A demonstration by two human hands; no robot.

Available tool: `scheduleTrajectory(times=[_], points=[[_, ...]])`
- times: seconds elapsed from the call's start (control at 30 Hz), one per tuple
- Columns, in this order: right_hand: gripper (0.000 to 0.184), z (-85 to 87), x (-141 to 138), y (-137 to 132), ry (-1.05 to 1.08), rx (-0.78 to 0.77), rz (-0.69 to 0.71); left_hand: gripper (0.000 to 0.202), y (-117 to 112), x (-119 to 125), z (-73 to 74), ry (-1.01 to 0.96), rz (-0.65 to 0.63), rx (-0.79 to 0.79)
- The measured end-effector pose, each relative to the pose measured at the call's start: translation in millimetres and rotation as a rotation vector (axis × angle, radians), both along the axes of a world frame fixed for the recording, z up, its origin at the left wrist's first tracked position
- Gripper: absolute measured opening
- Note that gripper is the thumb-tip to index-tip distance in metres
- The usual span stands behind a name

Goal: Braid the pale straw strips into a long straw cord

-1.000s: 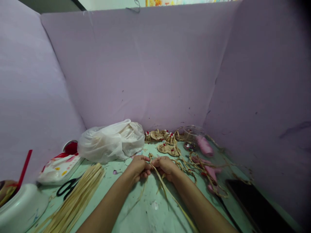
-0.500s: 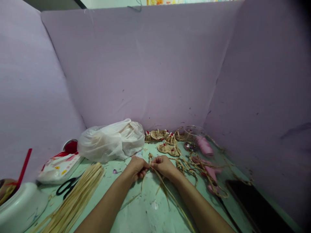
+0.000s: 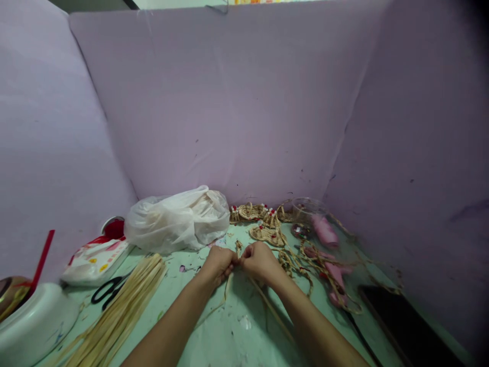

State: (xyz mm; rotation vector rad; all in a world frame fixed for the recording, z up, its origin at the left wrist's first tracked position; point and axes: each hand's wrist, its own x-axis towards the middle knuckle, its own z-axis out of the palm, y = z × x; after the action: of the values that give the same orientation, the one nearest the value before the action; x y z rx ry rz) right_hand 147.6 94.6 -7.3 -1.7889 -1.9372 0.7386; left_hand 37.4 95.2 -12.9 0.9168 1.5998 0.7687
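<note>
My left hand [image 3: 217, 263] and my right hand [image 3: 259, 261] meet knuckle to knuckle over the pale green table [image 3: 237, 331]. Both are closed in a pinch on thin straw strips [image 3: 263, 300]. A short braided end [image 3: 239, 248] sticks up between the fingers, and loose strips trail from the hands toward me. Just beyond the hands lie small woven straw sandals [image 3: 267, 233] with red and white beads.
A bundle of flat straw strips [image 3: 122, 311] and black scissors [image 3: 109, 289] lie at the left, with a white bowl [image 3: 36, 318] and a red-and-white packet [image 3: 93, 260]. A filled plastic bag [image 3: 178, 220] sits behind. Braided cords [image 3: 317, 265], pink spools [image 3: 324, 230], a clear cup [image 3: 305, 208] and a dark slab [image 3: 405, 326] are at right. Purple panels enclose the table.
Both hands have drawn slightly closer together and a little farther from me, still pinching the strips. The trailing strips have shifted with them.
</note>
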Motion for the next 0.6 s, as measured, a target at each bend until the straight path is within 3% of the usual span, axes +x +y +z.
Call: scheduleTrajectory(times=[0.13,0.3,0.37,0.47,0.53,0.6], points=[[0.017,4.1,-3.5,-7.8,-0.069,0.090,0.096,0.017,2.9,-8.7,-1.8,-0.027,-0.071,-0.107],[0.019,4.8,-8.8,-19.5,-0.123,0.162,0.159,0.016,3.2,-15.5,-7.2,-0.030,-0.140,-0.026],[0.018,6.3,-7.6,-21.8,-0.116,0.142,0.210,0.015,2.1,-16.9,-7.6,-0.004,-0.149,0.008],[0.015,7.7,3.1,-16.0,-0.015,-0.008,0.275,0.010,1.4,-19.1,-6.8,-0.013,-0.177,-0.011],[0.015,6.2,13.1,-6.5,0.087,-0.100,0.223,0.007,1.8,-20.7,-6.5,-0.030,-0.193,-0.028],[0.013,3.3,19.9,2.9,0.188,-0.104,0.058,0.006,2.6,-22.3,-7.2,-0.044,-0.205,-0.033]])
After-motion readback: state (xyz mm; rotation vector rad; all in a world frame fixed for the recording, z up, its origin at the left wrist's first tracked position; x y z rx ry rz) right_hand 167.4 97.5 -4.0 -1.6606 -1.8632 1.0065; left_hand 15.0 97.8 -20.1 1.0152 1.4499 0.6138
